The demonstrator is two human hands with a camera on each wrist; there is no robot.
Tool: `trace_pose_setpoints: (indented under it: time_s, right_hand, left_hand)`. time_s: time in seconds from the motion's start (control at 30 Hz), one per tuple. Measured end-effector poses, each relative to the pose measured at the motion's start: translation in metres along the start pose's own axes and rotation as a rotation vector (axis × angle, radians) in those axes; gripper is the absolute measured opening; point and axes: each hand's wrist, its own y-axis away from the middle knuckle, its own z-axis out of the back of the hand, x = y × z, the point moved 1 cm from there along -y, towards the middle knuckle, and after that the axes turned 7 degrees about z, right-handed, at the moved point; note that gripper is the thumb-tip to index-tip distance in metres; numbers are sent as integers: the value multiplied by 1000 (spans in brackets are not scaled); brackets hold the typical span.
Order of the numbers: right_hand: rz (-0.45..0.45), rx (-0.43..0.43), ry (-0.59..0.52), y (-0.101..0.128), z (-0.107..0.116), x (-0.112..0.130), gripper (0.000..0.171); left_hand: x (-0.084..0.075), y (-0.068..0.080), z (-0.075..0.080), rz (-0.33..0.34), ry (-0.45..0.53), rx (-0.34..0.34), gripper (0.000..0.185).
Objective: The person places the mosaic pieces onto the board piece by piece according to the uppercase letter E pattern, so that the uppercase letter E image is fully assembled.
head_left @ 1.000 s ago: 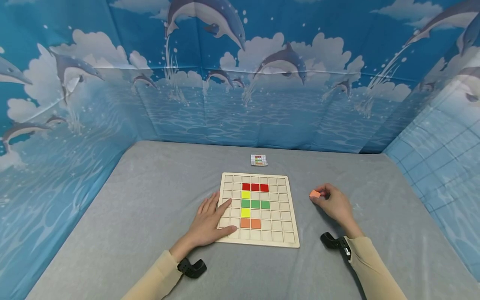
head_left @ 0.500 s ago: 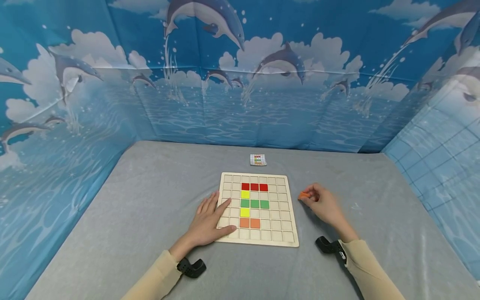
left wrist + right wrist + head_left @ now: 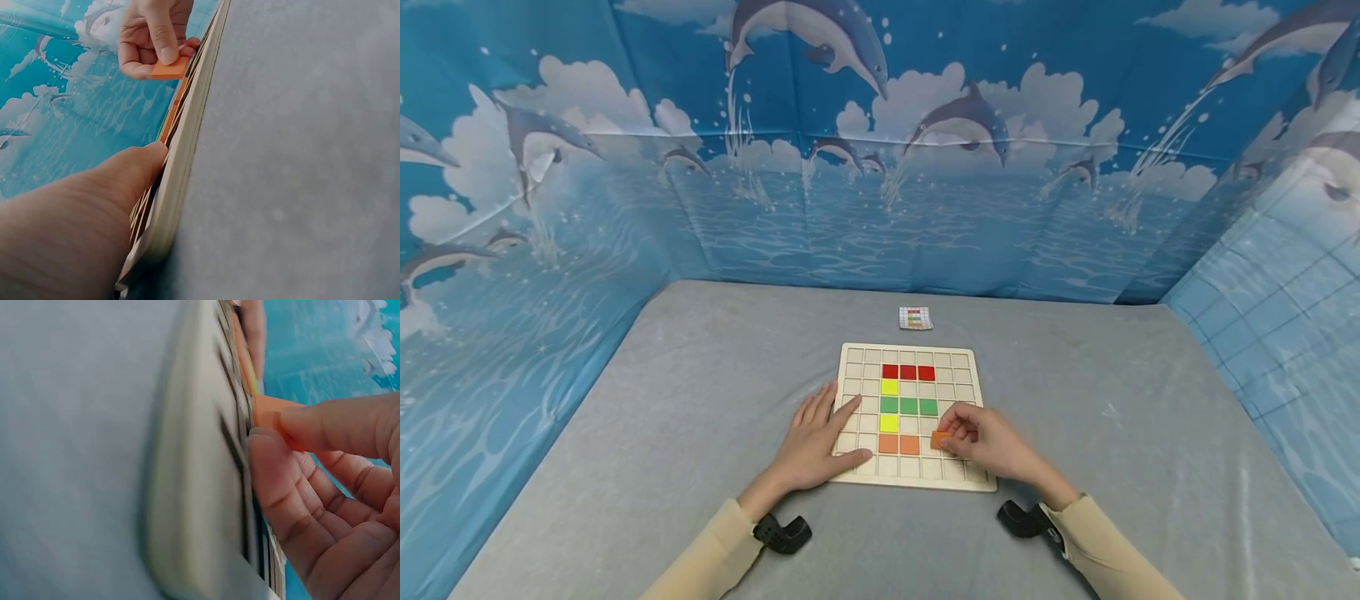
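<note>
A wooden grid board (image 3: 970,421) lies on the grey table, with red, yellow, green and orange tiles set in its cells. My right hand (image 3: 981,442) pinches an orange tile (image 3: 940,440) (image 3: 169,67) (image 3: 269,411) over the board, right beside the two orange tiles (image 3: 899,445) in the lower row. My left hand (image 3: 816,442) lies flat with straight fingers on the board's left edge (image 3: 181,162), thumb on the near corner. The wrist views show the board edge-on; the cell under the held tile is hidden.
A small pattern card (image 3: 915,317) lies on the grey cloth beyond the board. Blue dolphin-print walls (image 3: 880,167) enclose the table on three sides. Black wrist mounts (image 3: 782,533) sit at both sleeves.
My right hand carried the orange tile from the table right of the board leftward and down onto the board's lower row. The left hand stayed put.
</note>
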Motion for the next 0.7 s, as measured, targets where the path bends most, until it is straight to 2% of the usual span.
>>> trace_pose_setpoints:
  time_s: [0.4, 0.7]
  right_hand:
    - [35, 9, 0, 2, -11, 2, 8]
    - [64, -25, 22, 0, -16, 0, 9]
  left_hand:
    - [1, -1, -2, 7, -6, 9, 81]
    - [1, -2, -1, 19, -7, 27, 81]
